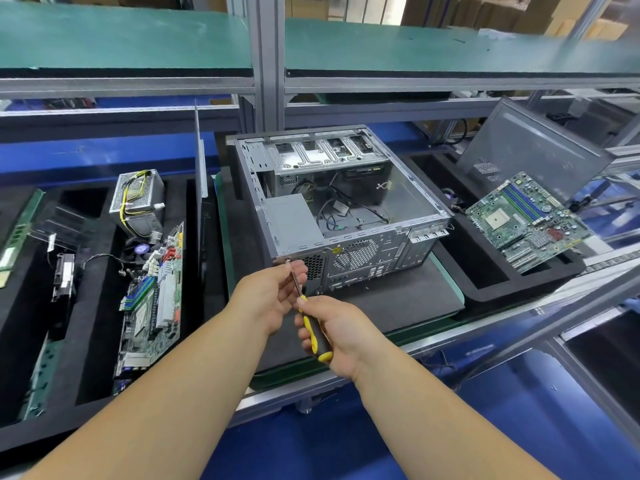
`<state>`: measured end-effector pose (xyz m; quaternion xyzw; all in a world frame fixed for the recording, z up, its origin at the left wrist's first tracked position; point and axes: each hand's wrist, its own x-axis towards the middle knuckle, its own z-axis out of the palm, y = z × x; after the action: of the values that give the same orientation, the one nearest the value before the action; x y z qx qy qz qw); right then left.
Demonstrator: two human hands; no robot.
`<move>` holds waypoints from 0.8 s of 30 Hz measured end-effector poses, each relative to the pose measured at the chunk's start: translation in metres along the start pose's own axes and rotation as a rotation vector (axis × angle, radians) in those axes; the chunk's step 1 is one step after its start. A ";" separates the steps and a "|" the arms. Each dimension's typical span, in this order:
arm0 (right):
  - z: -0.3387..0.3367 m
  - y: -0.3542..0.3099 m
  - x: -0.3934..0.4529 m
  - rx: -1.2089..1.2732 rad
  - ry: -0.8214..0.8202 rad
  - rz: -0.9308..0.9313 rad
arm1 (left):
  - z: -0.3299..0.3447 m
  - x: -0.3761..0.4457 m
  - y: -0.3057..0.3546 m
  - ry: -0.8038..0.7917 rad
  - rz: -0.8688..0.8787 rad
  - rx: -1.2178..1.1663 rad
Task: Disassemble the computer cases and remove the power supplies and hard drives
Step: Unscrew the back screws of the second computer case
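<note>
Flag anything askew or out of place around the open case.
The motherboard right of the computer case lies tilted, propped on the foam tray's edge rather than seated flat. Loose cables sprawl inside the case. No visible damage.

Yellow-and-black screwdriver [313, 332] — grey metal computer case [349, 216], green motherboard [526, 220], black foam tray [485, 285].

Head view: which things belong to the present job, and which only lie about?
In use: computer case, its power supply, screwdriver, left hand, right hand.
Lying about: motherboard, side panel, removed supply.
</note>
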<state>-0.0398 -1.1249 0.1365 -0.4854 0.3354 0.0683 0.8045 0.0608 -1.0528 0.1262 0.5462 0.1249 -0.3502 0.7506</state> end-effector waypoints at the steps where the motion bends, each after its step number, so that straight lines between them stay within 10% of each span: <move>1: 0.000 0.001 0.001 -0.015 0.001 -0.005 | 0.000 0.000 0.001 0.004 -0.016 -0.022; 24: -0.028 0.012 0.017 -0.547 0.244 -0.291 | 0.006 0.004 -0.011 0.105 -0.033 -0.265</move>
<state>-0.0458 -1.1458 0.1091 -0.7310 0.3255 -0.0184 0.5995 0.0556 -1.0618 0.1182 0.4577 0.2184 -0.3139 0.8027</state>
